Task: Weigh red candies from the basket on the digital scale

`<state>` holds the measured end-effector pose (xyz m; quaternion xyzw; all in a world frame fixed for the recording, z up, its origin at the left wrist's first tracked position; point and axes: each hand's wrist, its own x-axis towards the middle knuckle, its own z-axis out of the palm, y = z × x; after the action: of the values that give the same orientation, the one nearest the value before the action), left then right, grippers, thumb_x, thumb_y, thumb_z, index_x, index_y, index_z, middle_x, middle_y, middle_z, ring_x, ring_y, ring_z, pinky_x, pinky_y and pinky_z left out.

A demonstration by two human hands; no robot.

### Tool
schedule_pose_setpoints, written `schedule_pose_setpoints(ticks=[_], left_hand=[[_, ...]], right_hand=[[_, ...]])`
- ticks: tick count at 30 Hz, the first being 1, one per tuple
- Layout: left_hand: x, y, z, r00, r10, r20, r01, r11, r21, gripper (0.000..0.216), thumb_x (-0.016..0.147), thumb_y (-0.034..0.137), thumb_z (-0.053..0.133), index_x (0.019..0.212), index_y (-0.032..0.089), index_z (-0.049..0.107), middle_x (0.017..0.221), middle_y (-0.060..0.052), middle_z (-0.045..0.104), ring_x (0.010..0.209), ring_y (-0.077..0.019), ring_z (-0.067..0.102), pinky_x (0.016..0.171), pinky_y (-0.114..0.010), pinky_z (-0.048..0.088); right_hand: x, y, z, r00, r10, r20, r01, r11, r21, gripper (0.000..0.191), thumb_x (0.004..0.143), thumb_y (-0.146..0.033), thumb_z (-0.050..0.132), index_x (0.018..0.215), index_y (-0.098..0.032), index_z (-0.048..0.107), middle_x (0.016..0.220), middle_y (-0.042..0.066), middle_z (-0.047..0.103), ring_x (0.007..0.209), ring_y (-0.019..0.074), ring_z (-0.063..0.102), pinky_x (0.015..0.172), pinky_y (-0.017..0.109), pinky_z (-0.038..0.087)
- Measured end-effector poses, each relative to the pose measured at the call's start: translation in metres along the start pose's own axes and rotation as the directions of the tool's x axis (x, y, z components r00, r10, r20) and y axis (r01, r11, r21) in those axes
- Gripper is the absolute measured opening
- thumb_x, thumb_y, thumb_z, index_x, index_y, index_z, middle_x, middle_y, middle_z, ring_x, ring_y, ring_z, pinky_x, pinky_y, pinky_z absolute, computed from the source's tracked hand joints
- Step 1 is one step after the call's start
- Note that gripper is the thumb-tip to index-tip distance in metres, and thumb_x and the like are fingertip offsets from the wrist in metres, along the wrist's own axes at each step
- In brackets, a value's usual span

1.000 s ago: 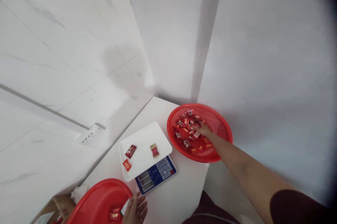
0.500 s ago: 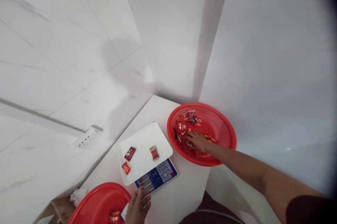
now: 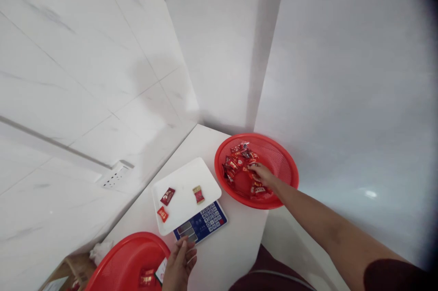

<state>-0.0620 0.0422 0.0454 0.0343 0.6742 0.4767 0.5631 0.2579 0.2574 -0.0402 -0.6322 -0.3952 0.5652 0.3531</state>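
Observation:
My right hand (image 3: 263, 174) reaches into a round red mesh basket (image 3: 284, 163) at the far right of the white table, its fingers curled among several red wrapped candies (image 3: 236, 163); whether it holds one is hidden. A white scale pan (image 3: 186, 193) sits left of the basket with three small candies (image 3: 197, 194) on it, above the scale's blue keypad (image 3: 201, 225). My left hand (image 3: 179, 266) rests with fingers stretched out at the table's near edge, just below the keypad and touching the rim of a second red basket (image 3: 128, 261).
The near red basket holds a red packet (image 3: 147, 277) and a small card. A cardboard box (image 3: 68, 275) and crumpled white paper (image 3: 99, 251) lie at the lower left. A wall socket (image 3: 114, 174) sits on the tiled wall. White walls close in the table's corner.
My right hand pulled back toward the basket's near side, then shifted to its middle, pushing candies about. My left hand slid slightly up toward the scale's keypad.

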Motion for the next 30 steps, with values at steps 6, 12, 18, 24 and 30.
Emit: schedule_pose_setpoints(ticks=[6,12,18,24,30], left_hand=[[-0.016,-0.005,0.015,0.994,0.058,0.089,-0.062,0.997,0.054,0.039,0.059,0.037,0.071,0.091,0.018,0.059,0.077,-0.005,0.064,0.065,-0.0137,0.060,0.064,-0.026,0.045],[-0.060,0.007,0.050,0.921,0.111,0.373,-0.145,0.987,0.066,0.050,0.067,0.042,0.064,0.112,0.022,0.053,0.102,-0.010,0.060,0.081,-0.0177,0.059,0.071,-0.032,0.047],[-0.070,0.009,0.051,0.872,0.263,0.413,-0.266,0.963,-0.052,0.066,0.067,0.037,0.067,0.126,0.026,0.040,0.106,-0.009,0.058,0.079,-0.0157,0.058,0.068,-0.029,0.047],[-0.079,0.010,0.027,0.876,0.284,0.390,-0.233,0.957,-0.172,0.062,0.065,0.030,0.069,0.121,0.024,0.045,0.106,-0.007,0.059,0.085,-0.0152,0.055,0.072,-0.029,0.046],[-0.085,0.015,0.014,0.896,0.303,0.325,-0.247,0.948,-0.201,0.061,0.065,0.029,0.068,0.120,0.024,0.044,0.102,-0.006,0.060,0.081,-0.0142,0.057,0.071,-0.029,0.046]], right_hand=[[-0.036,-0.028,0.003,0.994,0.074,0.079,-0.097,0.934,0.345,0.009,0.075,-0.029,0.053,0.075,-0.020,0.051,0.065,0.000,0.058,0.058,0.0110,0.055,0.048,0.021,0.049],[-0.126,-0.054,0.062,0.860,-0.020,0.510,-0.178,0.924,0.337,0.034,0.064,-0.021,0.067,0.095,-0.024,0.053,0.079,-0.002,0.062,0.050,0.0062,0.051,0.039,0.016,0.039],[-0.197,-0.068,0.112,0.686,-0.087,0.722,0.033,0.996,0.089,0.039,0.066,-0.031,0.069,0.101,-0.021,0.056,0.078,0.001,0.063,0.056,0.0102,0.056,0.045,0.020,0.044],[-0.208,-0.062,0.123,0.701,0.054,0.711,-0.248,0.953,0.172,0.028,0.071,-0.032,0.064,0.094,-0.018,0.059,0.068,0.000,0.061,0.049,0.0077,0.054,0.041,0.018,0.041],[-0.217,-0.059,0.134,0.733,0.106,0.672,-0.321,0.924,0.205,0.020,0.075,-0.034,0.060,0.086,-0.020,0.054,0.060,-0.003,0.057,0.039,0.0057,0.046,0.030,0.014,0.030]])
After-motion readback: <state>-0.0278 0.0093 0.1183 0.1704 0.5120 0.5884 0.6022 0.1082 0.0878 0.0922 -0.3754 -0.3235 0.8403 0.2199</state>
